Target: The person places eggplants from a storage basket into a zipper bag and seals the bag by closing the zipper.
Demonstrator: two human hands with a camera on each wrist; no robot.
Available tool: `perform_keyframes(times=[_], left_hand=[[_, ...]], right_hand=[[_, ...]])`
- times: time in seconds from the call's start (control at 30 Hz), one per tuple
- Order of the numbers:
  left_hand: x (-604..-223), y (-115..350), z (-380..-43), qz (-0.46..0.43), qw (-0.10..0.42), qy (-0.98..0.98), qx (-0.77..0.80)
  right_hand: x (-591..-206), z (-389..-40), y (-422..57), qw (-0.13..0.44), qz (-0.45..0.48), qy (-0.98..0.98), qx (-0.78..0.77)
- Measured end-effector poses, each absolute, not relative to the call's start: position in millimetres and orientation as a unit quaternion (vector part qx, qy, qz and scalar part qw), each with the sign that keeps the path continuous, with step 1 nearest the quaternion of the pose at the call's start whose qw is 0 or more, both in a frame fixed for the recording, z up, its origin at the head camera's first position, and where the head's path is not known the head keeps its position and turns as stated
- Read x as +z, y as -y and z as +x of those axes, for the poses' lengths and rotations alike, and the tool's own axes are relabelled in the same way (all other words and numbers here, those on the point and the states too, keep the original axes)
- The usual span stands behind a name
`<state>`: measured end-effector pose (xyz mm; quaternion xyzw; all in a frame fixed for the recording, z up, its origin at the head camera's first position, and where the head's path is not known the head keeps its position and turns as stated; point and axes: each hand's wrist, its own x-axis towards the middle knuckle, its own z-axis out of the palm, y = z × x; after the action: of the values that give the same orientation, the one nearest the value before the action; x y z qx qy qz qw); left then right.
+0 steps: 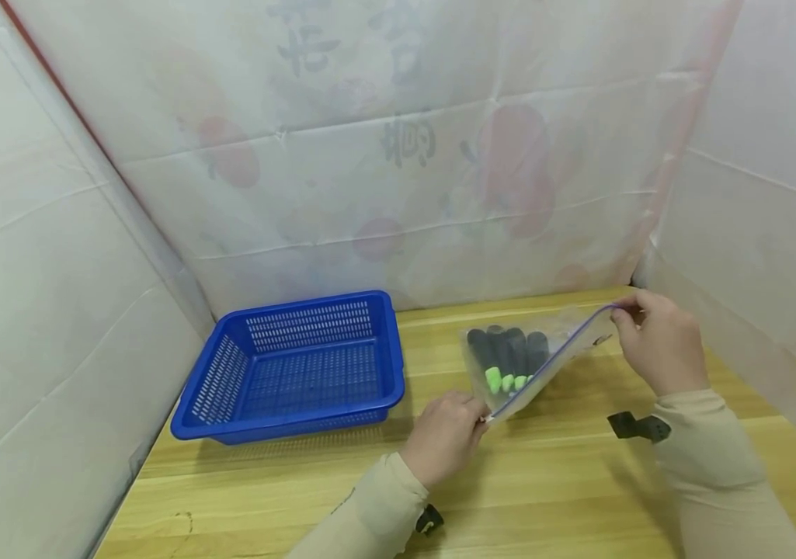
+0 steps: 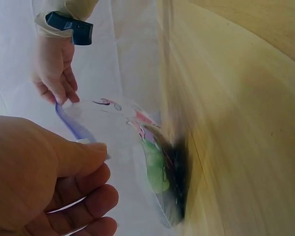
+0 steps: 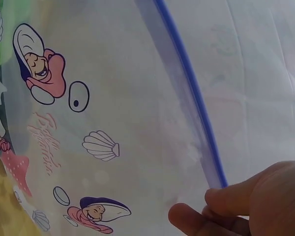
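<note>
A clear zip bag [image 1: 582,345] with a blue-purple zip edge [image 3: 196,98] is held up at a slant above the table. My left hand [image 1: 445,435] pinches the near end of the zip between thumb and forefinger, at a small white slider [image 2: 83,141]. At the far upper corner, my right hand [image 1: 665,345] pinches the zip edge. Several dark rounded cylinders [image 1: 497,345] with bright green ends [image 1: 493,380] lie side by side inside the bag. Printed shells and cartoon figures [image 3: 42,71] cover its face in the right wrist view.
To the left of the bag stands a blue plastic basket [image 1: 398,373] with slotted walls, nothing visible in it. Both are on a wood-grain table [image 1: 286,497]. White printed sheets [image 1: 370,194] wall in the back and sides.
</note>
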<state>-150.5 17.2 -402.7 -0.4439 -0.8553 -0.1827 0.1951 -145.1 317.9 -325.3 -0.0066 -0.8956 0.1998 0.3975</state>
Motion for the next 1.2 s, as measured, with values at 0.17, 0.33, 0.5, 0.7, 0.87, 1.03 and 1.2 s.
perform_keyframes(times=[0.17, 0.33, 0.5, 0.7, 0.87, 1.03, 1.2], left_hand=[[-401, -17, -152, -0.445, 0.192, 0.853, -0.192], [-400, -17, -152, -0.450, 0.195, 0.849, -0.198], [-400, -17, -152, -0.458, 0.196, 0.844, -0.197], [-400, -15, -153, -0.455, 0.178, 0.848, -0.205], [-400, -10, -155, -0.450, 0.170, 0.852, -0.204], [-401, -9, -157, -0.452, 0.165, 0.852, -0.206], [-401, -7, -158, -0.451, 0.162, 0.852, -0.210]], right_hand=[[-325, -145, -332, 0.393, -0.038, 0.897, 0.197], [-329, -142, -355, 0.371, -0.084, 0.905, 0.192], [-336, -138, -377, 0.363, -0.128, 0.904, 0.184], [-341, -134, -399, 0.351, -0.181, 0.895, 0.207], [-351, -134, -412, 0.343, -0.231, 0.877, 0.245], [-355, -137, -420, 0.369, -0.300, 0.833, 0.284], [-363, -140, -425, 0.388, -0.323, 0.809, 0.300]])
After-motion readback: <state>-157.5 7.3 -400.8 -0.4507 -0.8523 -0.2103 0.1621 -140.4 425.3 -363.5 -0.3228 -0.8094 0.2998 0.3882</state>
